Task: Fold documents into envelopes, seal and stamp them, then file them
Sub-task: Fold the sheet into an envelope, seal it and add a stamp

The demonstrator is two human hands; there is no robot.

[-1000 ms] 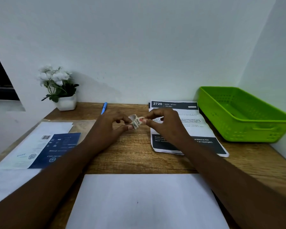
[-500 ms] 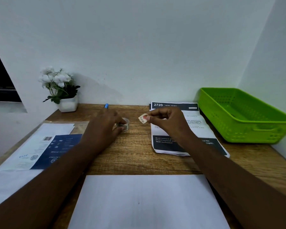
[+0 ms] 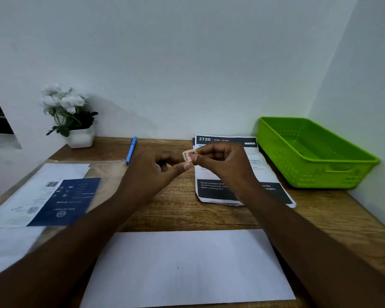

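My right hand [image 3: 222,167] pinches a small scalloped stamp [image 3: 188,155] between thumb and forefinger, held above the wooden desk [image 3: 176,212]. My left hand [image 3: 151,174] is curled just left of it, its thumb tip right under the stamp's lower edge. Whether it grips the stamp I cannot tell. A pale glint of a small roll [image 3: 157,166] shows behind the left fingers. A plain white envelope [image 3: 187,267] lies flat at the near edge, between my forearms. A printed document [image 3: 227,140] headed "2720" lies under my right wrist.
A green plastic basket [image 3: 320,174] stands at the back right, in the wall corner. A blue pen [image 3: 131,150] lies at the back centre. A white potted plant [image 3: 76,125] stands back left. Blue and white leaflets [image 3: 65,201] in a clear sleeve cover the left side.
My left hand set a small roll down on the desk, then came back toward the stamp. My right hand has kept the torn-off stamp in its pinch.
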